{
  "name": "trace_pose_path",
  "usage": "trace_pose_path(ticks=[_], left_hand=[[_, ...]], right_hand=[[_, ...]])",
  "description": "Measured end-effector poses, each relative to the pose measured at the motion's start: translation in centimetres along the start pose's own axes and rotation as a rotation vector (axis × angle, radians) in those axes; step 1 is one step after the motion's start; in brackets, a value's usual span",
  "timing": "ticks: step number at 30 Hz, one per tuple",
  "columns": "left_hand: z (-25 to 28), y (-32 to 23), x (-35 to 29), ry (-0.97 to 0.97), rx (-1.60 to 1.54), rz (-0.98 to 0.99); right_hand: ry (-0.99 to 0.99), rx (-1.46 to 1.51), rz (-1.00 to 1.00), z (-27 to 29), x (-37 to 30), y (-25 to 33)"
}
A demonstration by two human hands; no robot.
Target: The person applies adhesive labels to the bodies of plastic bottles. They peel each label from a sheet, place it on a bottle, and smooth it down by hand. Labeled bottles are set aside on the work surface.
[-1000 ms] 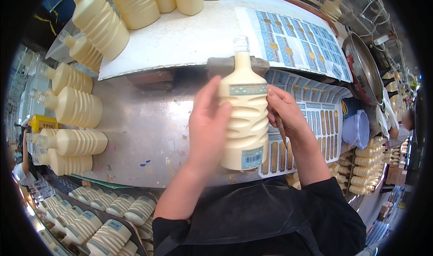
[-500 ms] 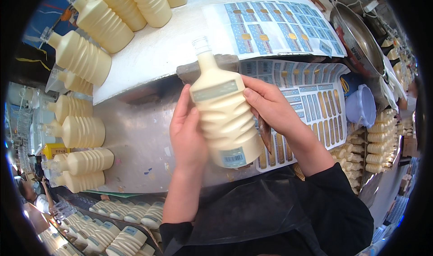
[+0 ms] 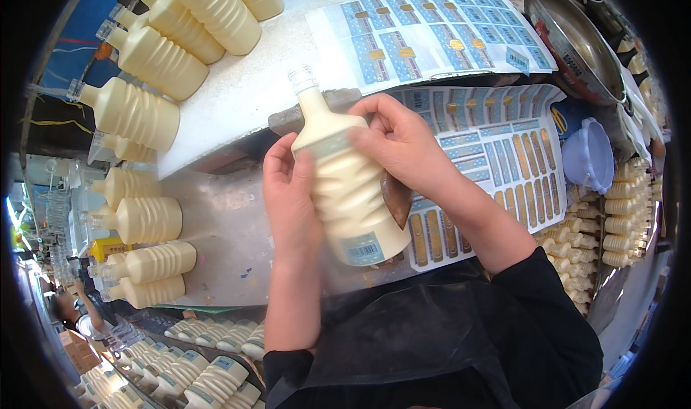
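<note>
Head view: compared with half a second ago, the right hand (image 3: pixel 399 142) has come further in over the cream bottle (image 3: pixel 353 204); its thumb was at the bottle's edge, now it lies on the right end of the upper label (image 3: pixel 327 146). So contact is now on the label itself, which reads as work centred there.

Bottle is between the hands, above the table (image 3: pixel 223 258), neck toward upper left. Left hand (image 3: pixel 291 200): grip closed round the bottle's left side, thumb in front. Right grip: thumb on the label, index arched near the shoulder, other fingers hidden; can't tell what it pinches. Brown pointed tool (image 3: pixel 397 200) sits under that hand.

Containers: more bottles (image 3: pixel 150 220) at left, mouths uncapped, contents can't be told. Labelled bottles (image 3: pixel 216 384) lie in rows, lower left. Lilac bucket (image 3: pixel 589 157) at right, inside not readable.
</note>
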State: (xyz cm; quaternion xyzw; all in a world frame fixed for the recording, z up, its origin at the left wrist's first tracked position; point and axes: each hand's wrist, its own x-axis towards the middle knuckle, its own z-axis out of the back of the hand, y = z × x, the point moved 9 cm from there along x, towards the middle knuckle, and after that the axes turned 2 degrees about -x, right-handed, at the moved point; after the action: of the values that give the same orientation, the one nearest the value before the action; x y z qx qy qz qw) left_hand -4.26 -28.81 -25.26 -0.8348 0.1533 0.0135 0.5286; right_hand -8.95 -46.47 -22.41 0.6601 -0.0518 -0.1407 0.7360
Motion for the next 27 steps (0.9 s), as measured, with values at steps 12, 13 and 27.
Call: trace_pose_path(ticks=[12,13,27], left_hand=[[-0.5,-0.4,-0.7,0.008,0.028,-0.026],[-0.8,-0.6,-1.1,0.017,0.018,-0.023],[-1.7,0.4,-3.0,0.233,0.117,0.052]], right_hand=[[0.037,0.194,-0.118,1.2,-0.6,-1.4],[0.036,0.154,-0.113,1.5,-1.3,-1.7],[-0.075,-0.259,0.264,1.2,-5.2,1.9]])
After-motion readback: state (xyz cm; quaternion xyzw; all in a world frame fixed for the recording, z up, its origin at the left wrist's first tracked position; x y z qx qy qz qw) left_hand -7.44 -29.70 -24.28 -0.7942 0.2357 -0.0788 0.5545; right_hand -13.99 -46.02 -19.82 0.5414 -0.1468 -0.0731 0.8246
